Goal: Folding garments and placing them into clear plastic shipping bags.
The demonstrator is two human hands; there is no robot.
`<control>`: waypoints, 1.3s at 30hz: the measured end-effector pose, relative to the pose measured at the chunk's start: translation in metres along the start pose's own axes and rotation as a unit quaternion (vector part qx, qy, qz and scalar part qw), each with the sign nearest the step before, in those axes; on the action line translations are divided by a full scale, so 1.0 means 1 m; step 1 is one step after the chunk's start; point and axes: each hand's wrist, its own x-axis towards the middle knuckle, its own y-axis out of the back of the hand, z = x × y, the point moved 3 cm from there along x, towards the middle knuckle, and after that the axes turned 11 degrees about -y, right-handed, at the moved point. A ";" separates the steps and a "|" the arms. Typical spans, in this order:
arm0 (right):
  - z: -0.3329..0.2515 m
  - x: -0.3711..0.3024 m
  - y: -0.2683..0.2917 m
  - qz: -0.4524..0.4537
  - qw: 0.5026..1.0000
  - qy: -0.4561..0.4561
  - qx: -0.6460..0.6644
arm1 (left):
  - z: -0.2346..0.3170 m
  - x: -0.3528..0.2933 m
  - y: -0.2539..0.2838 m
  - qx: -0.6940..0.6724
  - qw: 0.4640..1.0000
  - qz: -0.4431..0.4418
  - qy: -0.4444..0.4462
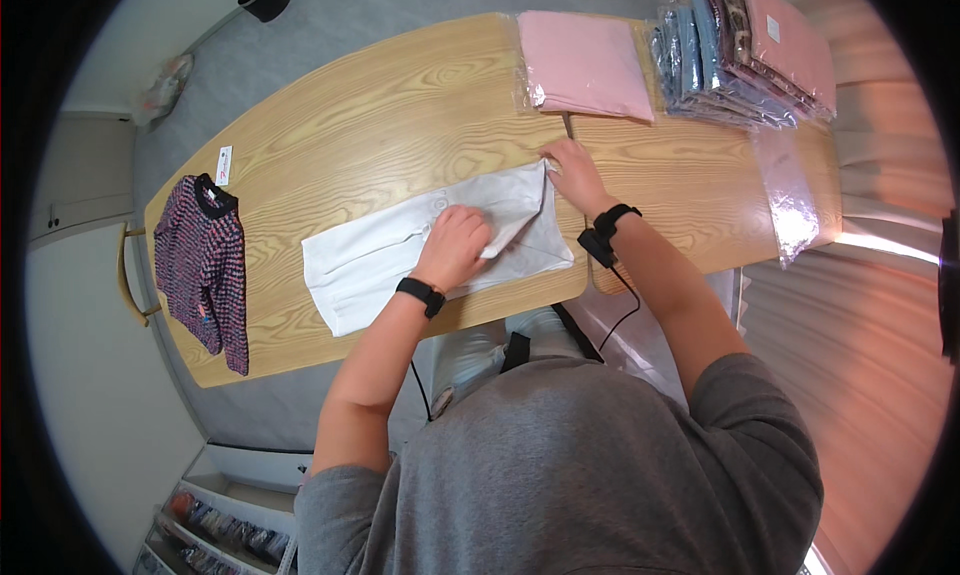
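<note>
In front of me on the wooden table lies a white folded garment (362, 259), stretched out lengthwise; its exact kind cannot be made out. One flap at its right end is partly raised, with a slanting edge between my hands. My left hand (456, 247) is closed on the cloth near the middle, its fingertips curled at the flap's edge. At the far right corner, the fingers of my right hand (577, 175) pinch the fabric. A black band sits on each wrist.
A patterned knit sweater (203, 265) with a white tag (224, 165) lies at the table's left end. Far right are a bagged pink garment (585, 65), a stack of bagged clothes (735, 55) and a clear plastic bag (785, 190). A chair (130, 275) stands left.
</note>
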 end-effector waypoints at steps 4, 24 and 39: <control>0.036 0.012 -0.016 -0.122 0.990 -0.059 0.034 | 0.014 -0.002 -0.009 -0.012 1.000 -0.010 -0.014; 0.043 0.011 -0.022 -0.171 0.971 -0.097 0.139 | -0.059 -0.069 -0.038 -0.344 0.720 0.269 0.539; 0.029 0.006 -0.022 -0.040 0.990 -0.128 0.045 | -0.024 -0.024 -0.033 0.102 0.956 0.111 0.253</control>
